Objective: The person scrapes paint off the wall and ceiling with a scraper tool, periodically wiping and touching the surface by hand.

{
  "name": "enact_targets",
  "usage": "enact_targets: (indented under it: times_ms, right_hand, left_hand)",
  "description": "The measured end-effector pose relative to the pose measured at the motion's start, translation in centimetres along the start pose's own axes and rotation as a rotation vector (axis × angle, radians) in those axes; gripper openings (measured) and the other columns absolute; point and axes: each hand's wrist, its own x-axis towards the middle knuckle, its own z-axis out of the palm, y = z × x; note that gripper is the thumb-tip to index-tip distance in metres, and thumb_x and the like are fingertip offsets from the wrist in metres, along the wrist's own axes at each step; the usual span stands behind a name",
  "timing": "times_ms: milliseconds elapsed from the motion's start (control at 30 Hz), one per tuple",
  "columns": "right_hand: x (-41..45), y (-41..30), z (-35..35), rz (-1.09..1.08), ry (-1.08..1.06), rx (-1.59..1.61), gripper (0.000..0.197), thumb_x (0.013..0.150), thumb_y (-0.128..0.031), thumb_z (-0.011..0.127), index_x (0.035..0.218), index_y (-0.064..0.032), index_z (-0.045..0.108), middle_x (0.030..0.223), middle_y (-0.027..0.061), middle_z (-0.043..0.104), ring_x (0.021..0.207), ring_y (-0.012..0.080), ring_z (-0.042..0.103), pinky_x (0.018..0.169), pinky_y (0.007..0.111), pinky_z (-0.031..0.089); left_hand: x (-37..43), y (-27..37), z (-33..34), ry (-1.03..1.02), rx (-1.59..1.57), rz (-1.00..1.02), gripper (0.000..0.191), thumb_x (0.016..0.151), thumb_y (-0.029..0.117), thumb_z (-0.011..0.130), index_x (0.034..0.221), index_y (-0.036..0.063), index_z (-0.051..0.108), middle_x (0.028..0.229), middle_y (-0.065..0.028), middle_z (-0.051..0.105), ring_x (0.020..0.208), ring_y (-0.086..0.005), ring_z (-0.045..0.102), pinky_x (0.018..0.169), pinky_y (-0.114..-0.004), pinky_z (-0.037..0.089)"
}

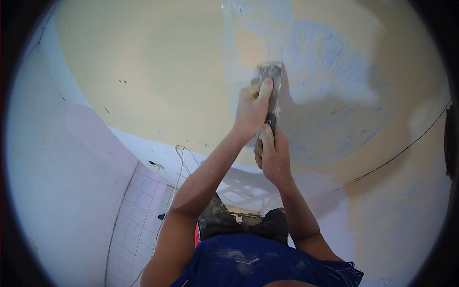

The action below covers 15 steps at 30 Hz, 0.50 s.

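Both of my hands are on one scraper, its metal blade smeared with plaster and pointing up at the wall. My left hand grips the blade part, with the thumb laid along its face. Lower down, my right hand is closed around the dark handle, most of which the fingers hide. The blade's edge lies at the painted wall, beside a patch where blue and whitish layers show through the yellow. Whether the edge presses on the wall cannot be told.
A dark crack runs along the right. A pale side wall stands at left, above a tiled floor. A white cable hangs by my left arm, near a wall opening with wires. A dark object stands at the right rim.
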Motion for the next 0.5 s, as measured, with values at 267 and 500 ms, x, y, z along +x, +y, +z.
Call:
enact_targets:
  times_ms: [267, 500]
  right_hand:
    - [-1.9, 0.9, 0.0, 0.078, 0.013, -0.026, 0.023, 0.109, -0.023, 0.037, 0.095, -0.0068, 0.047, 0.057, -0.0056, 0.037, 0.040, 0.0031, 0.032, 0.035, 0.023, 0.028]
    - [0.0, -3.4, 0.8, 0.129, -0.040, 0.084, 0.022, 0.108, -0.022, 0.040, 0.098, -0.0036, 0.049, 0.059, -0.0036, 0.044, 0.045, 0.0038, 0.041, 0.041, 0.024, 0.033]
  left_hand:
    - [-1.7, -2.5, -0.1, 0.004, 0.007, -0.107, 0.047, 0.107, 0.034, 0.052, 0.065, 0.0105, 0.053, 0.060, 0.0068, 0.048, 0.051, -0.0016, 0.037, 0.045, -0.025, 0.028]
    - [0.3, 3.0, 0.5, 0.035, 0.020, -0.076, 0.048, 0.105, 0.032, 0.054, 0.064, 0.0071, 0.053, 0.058, 0.0041, 0.051, 0.052, -0.0036, 0.042, 0.047, -0.027, 0.034]
